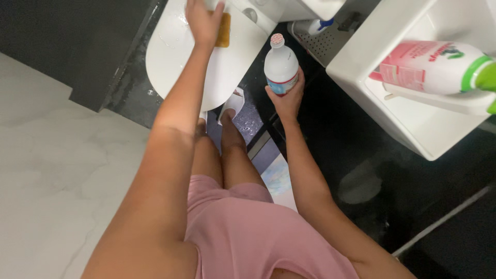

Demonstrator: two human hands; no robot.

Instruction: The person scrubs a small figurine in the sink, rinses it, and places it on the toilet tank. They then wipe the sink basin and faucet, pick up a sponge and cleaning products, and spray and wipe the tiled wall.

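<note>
A: Sponge [223, 30] is yellow-orange, lying flat on the closed white toilet lid [175, 57], near the lid's hinge end. Left hand [203, 20] lies on top of it, palm down, fingers together and pressed onto it. Part of the sponge sticks out at the hand's right edge.

B: Right hand?

A: Right hand [287, 98] is wrapped around a white bottle [281, 67] from below, fingers curled on its lower half. Bottle is upright, red-and-white cap on, blue label band. It's held in the air just right of the lid, over the dark floor [361, 170].

B: Lid state?

A: Wet, droplets and streaks on the white surface.

B: Anything else nearby?

A: White sink [413, 124] at right, with a pink-and-white bottle [429, 67] with a green top lying on its rim. Person's in a pink garment [248, 227], white slippers [232, 103] on the dark floor next to the bowl. Pale marble-look surface [57, 170] at left.
</note>
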